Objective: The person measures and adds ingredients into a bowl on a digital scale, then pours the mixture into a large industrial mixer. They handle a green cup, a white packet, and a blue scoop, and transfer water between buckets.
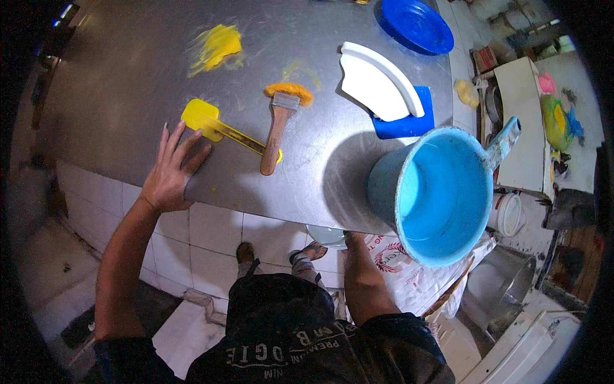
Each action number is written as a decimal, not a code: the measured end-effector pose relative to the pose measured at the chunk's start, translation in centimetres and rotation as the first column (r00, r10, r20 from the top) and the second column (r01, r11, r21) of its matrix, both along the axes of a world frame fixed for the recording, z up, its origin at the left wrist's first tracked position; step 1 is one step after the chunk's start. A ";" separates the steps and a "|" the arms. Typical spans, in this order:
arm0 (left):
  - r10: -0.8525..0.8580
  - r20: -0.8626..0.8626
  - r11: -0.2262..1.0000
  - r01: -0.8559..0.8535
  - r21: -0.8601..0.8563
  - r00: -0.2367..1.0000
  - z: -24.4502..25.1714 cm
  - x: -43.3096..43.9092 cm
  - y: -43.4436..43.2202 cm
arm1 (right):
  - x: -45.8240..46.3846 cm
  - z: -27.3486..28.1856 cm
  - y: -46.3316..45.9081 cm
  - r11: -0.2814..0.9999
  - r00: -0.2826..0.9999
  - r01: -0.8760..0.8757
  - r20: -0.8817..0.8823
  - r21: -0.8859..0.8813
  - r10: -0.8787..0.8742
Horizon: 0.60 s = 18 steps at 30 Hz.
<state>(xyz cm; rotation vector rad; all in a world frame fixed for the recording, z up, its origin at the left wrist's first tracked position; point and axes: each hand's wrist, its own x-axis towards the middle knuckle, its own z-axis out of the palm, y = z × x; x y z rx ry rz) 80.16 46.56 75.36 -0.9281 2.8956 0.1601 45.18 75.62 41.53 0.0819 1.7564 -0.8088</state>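
Note:
My left hand (173, 165) rests on the near edge of the metal tabletop (120, 110), fingers spread, with nothing in it. Its fingertips are close to the head of a yellow spatula (200, 115). Across that spatula's handle lies a wooden-handled flat brush (277, 129), its bristles orange-yellow. My right hand (354, 237) reaches below the table edge, mostly hidden, beside the rim of a clear bowl or pail (327, 236); whether it grips the rim cannot be seen. A large light-blue dipper (431, 197) stands on the table's near right corner.
A yellow smear (218, 48) marks the tabletop. A white curved scraper-like piece (376, 81) overlaps a blue flat scraper (405, 125). A blue round lid or dish (417, 26) lies at the far right. A printed white sack (412, 278) stands below the dipper, near a white bucket (508, 213).

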 end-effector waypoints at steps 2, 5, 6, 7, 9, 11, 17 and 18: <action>-0.032 -0.027 0.998 0.030 -0.056 0.999 -0.2 0.7 -0.1 | 2.1 2.3 -1.9 0.975 0.974 -0.224 0.023 -0.008 0.224; -0.082 -0.098 0.993 0.073 -0.094 0.992 -0.1 1.3 -0.1 | 8.1 7.7 -5.4 0.654 0.650 -0.735 0.086 -0.179 0.755; -0.104 -0.130 0.990 0.091 -0.103 0.986 -0.1 1.2 -0.2 | 10.4 8.7 -5.5 0.440 0.469 -0.827 0.003 -0.351 0.883; -0.120 -0.149 0.990 0.108 -0.091 0.981 -0.4 -0.1 -0.3 | 11.6 6.4 -3.9 0.181 0.423 -0.788 -0.304 -0.588 0.853; -0.140 -0.156 0.989 0.130 -0.074 0.978 -0.6 -1.6 -0.2 | 15.1 4.2 -2.4 -0.068 0.229 -0.870 -0.523 -0.489 0.821; -0.117 -0.128 0.983 0.096 -0.156 0.985 -0.4 0.7 -0.3 | 17.7 11.5 -3.6 0.195 0.298 -0.920 -0.283 -0.340 0.912; -0.159 -0.116 0.980 0.142 -0.141 0.981 0.3 -0.4 0.2 | 11.5 10.0 10.3 0.576 0.449 -0.803 -0.482 0.150 0.752; -0.155 -0.114 0.976 0.134 -0.173 0.981 0.3 0.3 0.1 | 10.2 13.2 11.9 0.747 0.657 -0.665 -0.478 -0.002 0.584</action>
